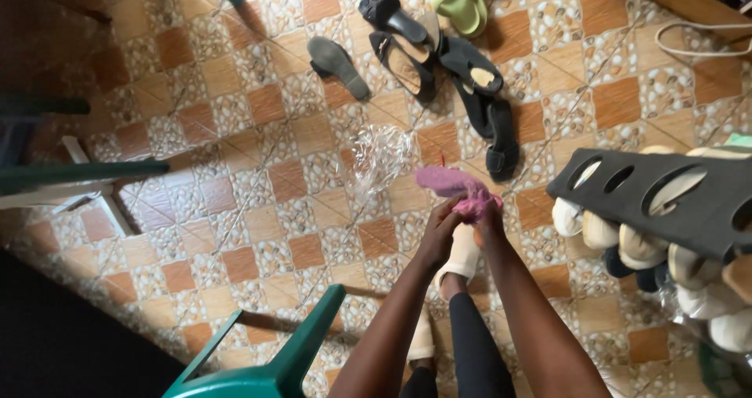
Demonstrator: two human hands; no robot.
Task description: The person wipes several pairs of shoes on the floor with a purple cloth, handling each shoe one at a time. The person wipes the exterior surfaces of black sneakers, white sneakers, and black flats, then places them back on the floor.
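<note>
A tiled floor in orange and pebble-patterned squares fills the view. At the right edge a dark rack with oval holes carries rows of pale shoes beneath it. The back of a green plastic chair juts in at the bottom, and a dark chair leg crosses at the left. Near the top lie a heap of black sandals, one grey sandal apart from them, and a pair of light green slides. A crumpled clear plastic bag lies on the floor just left of the hands.

Both arms reach forward over the person's own feet. The left hand and the right hand meet on a pink fluffy slipper, held above the floor. The fingers of both hands are closed on its near end, gripping it from either side, while its sole end sticks out up and to the left, beyond the fingertips.
</note>
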